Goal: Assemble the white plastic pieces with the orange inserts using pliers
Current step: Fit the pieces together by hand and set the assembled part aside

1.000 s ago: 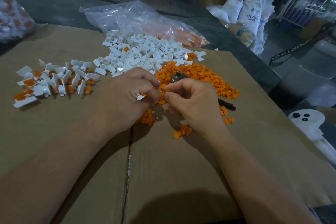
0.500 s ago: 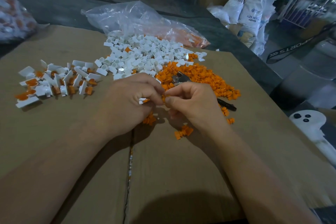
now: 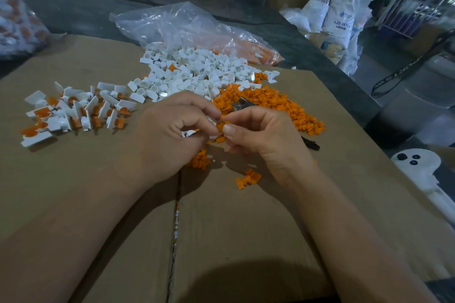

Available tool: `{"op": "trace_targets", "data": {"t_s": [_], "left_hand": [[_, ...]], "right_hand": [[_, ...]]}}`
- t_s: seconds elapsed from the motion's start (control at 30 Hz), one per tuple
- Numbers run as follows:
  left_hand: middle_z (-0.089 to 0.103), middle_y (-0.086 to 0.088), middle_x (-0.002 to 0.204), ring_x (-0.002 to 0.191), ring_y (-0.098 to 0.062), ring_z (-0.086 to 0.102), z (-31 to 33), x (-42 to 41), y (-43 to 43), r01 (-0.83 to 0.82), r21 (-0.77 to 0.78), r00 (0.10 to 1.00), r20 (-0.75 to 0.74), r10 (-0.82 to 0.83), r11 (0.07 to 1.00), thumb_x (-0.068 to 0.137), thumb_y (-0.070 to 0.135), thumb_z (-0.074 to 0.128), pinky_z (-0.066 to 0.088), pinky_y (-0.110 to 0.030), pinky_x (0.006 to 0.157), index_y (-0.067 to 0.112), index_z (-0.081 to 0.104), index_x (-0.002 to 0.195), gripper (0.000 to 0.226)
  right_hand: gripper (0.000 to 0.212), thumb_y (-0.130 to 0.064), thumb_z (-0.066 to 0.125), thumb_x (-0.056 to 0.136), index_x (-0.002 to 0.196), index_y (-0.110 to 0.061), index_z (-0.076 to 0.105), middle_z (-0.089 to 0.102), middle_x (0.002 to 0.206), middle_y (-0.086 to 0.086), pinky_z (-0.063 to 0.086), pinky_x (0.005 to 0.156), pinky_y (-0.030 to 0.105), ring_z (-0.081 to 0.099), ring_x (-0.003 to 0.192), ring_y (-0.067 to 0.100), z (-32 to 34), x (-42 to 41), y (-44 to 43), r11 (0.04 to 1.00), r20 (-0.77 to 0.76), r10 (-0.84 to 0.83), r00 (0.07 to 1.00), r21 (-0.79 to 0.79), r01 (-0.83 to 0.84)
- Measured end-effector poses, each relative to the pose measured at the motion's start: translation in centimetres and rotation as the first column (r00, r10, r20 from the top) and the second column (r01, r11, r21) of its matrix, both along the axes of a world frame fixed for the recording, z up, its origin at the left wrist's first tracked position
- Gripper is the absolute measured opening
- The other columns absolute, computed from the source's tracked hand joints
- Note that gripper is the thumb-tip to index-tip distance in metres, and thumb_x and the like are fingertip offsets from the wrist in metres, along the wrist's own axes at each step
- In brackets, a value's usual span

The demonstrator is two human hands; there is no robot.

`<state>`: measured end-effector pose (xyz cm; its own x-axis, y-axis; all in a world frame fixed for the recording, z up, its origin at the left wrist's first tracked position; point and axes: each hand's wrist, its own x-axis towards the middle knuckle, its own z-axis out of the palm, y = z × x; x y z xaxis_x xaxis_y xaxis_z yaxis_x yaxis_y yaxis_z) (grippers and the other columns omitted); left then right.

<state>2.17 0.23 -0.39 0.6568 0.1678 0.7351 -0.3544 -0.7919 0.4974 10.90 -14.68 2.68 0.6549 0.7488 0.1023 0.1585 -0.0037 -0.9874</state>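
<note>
My left hand (image 3: 172, 133) pinches a small white plastic piece (image 3: 212, 122) between thumb and fingers above the cardboard. My right hand (image 3: 261, 133) pinches an orange insert (image 3: 220, 126) against that piece, fingertips of both hands touching. Behind them lies a heap of loose orange inserts (image 3: 275, 106) with the metal jaws of the pliers (image 3: 240, 104) on it; the pliers' black handle end (image 3: 311, 144) shows right of my right hand. A heap of white pieces (image 3: 194, 71) lies farther back. Several assembled white-and-orange parts (image 3: 76, 113) lie at the left.
Everything rests on a flattened cardboard sheet (image 3: 246, 229) with a seam down the middle. A clear plastic bag (image 3: 187, 27) lies behind the heaps. A few stray orange inserts (image 3: 248, 178) lie near my right wrist. The table's right edge drops off to white sacks (image 3: 344, 15).
Both hands have risen slightly and stayed together; the fingers have shifted on the white piece and orange insert. The piles and pliers have not moved.
</note>
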Motion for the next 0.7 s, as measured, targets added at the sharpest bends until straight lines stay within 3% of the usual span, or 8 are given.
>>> {"op": "trace_targets", "data": {"t_s": [0.1,0.2,0.37,0.7], "left_hand": [[0.059,0.021,0.097,0.088,0.005,0.058,0.23,-0.12,-0.17,0.012,-0.033,1.0,0.008,-0.012,0.999,0.074,0.009,0.063,0.044,-0.006,0.075,0.028,0.064,0.074,0.019],[0.06,0.025,0.098,0.091,0.006,0.058,0.18,-0.18,-0.07,0.046,-0.031,0.999,-0.016,-0.046,0.998,0.077,0.022,0.059,0.044,-0.006,0.077,0.035,0.064,0.075,0.013],[0.058,0.03,0.102,0.092,0.003,0.059,-0.1,0.11,0.03,0.046,-0.02,0.999,-0.005,-0.046,0.999,0.079,0.027,0.063,0.047,-0.015,0.077,0.033,0.063,0.086,0.009],[0.058,0.029,0.101,0.093,0.005,0.058,0.51,-0.15,-0.39,0.02,-0.028,1.0,-0.019,-0.021,0.999,0.08,0.03,0.059,0.044,-0.011,0.079,0.033,0.062,0.089,0.01]], "right_hand": [[0.032,-0.032,0.071,0.058,0.087,-0.019,0.067,0.07,0.077,-0.003,0.055,0.065,0.021,0.066,0.074,0.01,-0.2,0.29,0.03,0.999,-0.071,0.032,0.997,-0.037,-0.035],[0.031,-0.029,0.068,0.064,0.092,-0.016,0.067,0.071,0.085,0.005,0.056,0.075,0.027,0.067,0.081,0.019,-0.31,0.24,0.2,0.988,-0.215,0.15,0.965,-0.001,-0.154],[0.031,-0.023,0.065,0.066,0.093,-0.009,0.065,0.071,0.081,0.007,0.057,0.066,0.024,0.068,0.073,0.018,-0.16,-0.05,0.44,0.98,-0.26,0.196,0.945,0.068,-0.185],[0.031,-0.018,0.064,0.067,0.097,-0.009,0.065,0.072,0.081,0.006,0.056,0.065,0.022,0.069,0.075,0.017,0.03,0.04,0.3,0.979,-0.277,0.197,0.94,0.099,-0.176]]}}
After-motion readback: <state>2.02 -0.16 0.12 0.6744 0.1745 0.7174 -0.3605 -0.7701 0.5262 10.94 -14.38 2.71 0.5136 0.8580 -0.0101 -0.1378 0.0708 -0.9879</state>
